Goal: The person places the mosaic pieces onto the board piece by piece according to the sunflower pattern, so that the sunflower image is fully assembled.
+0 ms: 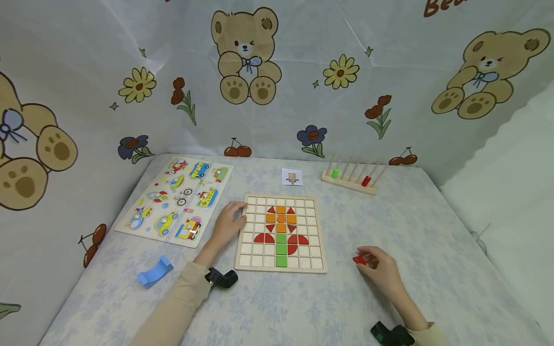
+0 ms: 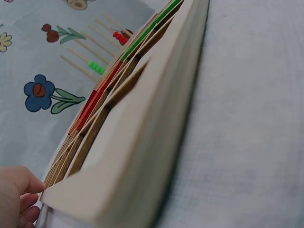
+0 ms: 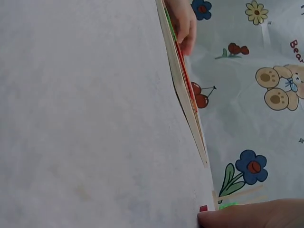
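A square wooden grid board (image 1: 317, 264) lies mid-table, with orange squares, green squares (image 1: 281, 249), small red triangles and red quarter-circle pieces (image 1: 264, 238) set in its cells. My left hand (image 1: 228, 223) holds the board's left edge near its upper corner; in the left wrist view its fingers (image 2: 29, 183) are at the board's corner. To the right of the board, just over the table, my right hand (image 1: 382, 270) pinches a red piece (image 1: 359, 260) between thumb and fingers. Only a small red bit of that piece shows in the right wrist view, beside a finger (image 3: 251, 214).
A picture card (image 1: 292, 177) lies behind the board. Back right stands a wooden peg rack (image 1: 348, 183) with green and red beads. A vehicle puzzle board (image 1: 175, 201) lies at left, with a blue curved piece (image 1: 155, 272) in front of it. A bear-print cloth hangs behind.
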Tool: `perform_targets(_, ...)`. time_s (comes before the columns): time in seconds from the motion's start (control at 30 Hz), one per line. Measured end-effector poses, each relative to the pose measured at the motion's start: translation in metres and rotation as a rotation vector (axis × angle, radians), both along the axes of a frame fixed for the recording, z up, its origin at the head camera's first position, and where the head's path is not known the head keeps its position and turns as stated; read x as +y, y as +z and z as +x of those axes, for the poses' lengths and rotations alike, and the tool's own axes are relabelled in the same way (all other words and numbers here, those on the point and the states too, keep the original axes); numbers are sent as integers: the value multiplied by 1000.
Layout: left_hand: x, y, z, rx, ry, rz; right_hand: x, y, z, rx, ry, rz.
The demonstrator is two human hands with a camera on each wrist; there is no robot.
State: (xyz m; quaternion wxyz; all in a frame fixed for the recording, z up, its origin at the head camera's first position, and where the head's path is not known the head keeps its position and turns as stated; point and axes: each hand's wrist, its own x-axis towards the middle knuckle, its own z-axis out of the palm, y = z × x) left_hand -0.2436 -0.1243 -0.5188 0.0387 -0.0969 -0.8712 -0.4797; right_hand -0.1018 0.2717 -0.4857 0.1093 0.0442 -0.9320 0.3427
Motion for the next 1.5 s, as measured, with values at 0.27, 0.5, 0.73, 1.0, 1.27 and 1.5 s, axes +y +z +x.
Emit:
perform_targets(0.27, 1, -1, 0, 7, -5, 18, -9, -4, -4, 1, 27, -64)
perform_targets(0.5, 1, -2, -1, -6, -3, 18, -15, -3, -6, 6, 25, -64)
perform_targets(0.73, 0, -1, 0, 0, 6, 10, -41, 8, -19, 73, 112, -30)
perform_targets(1.0, 2, -1, 0, -6, -2, 15, -112, 23, -41, 1, 307, -104)
perform_targets(1.27, 3, -1, 0, 11, -8, 25, -169, 21, -53, -121, 465, -50)
perform_targets(1.5, 4, -1, 1, 20, -6, 17, -176, 13, -56, -99, 493, -39)
